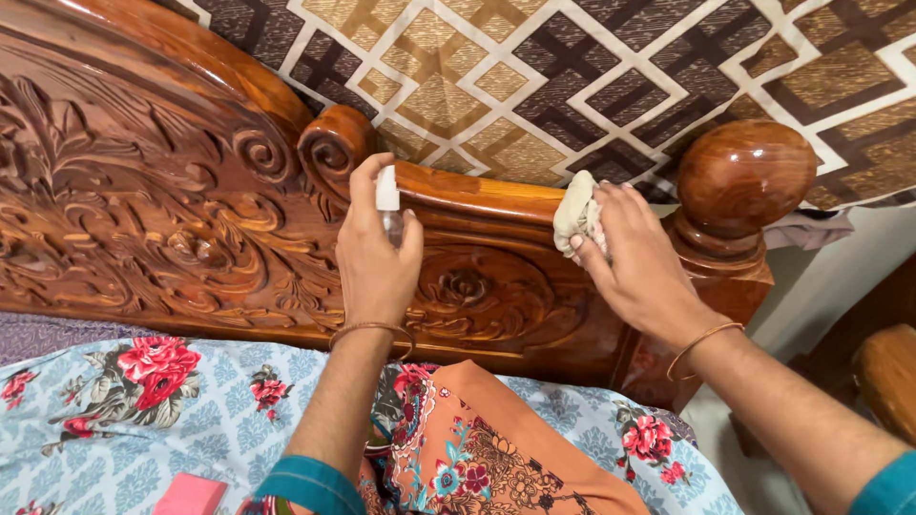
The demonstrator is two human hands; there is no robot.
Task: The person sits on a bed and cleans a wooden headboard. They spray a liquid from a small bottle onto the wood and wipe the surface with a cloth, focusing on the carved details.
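Note:
My left hand (375, 250) grips a small clear spray bottle (388, 200) with a white cap, held upright in front of the carved wooden bed board (162, 210). My right hand (637, 257) holds a crumpled cream cloth (575, 215) pressed against the board's top rail, just left of the round wooden post knob (746, 176). A thin bangle sits on each wrist. A carved flower medallion (468, 286) lies on the board between the two hands.
A bed cover with brown and beige diamond shapes (572, 76) lies beyond the board. Light blue floral fabric (143, 410) and an orange patterned garment (487, 448) fill the foreground. A pink object (191, 496) lies at the bottom left. Another wooden piece (887, 377) stands at the right.

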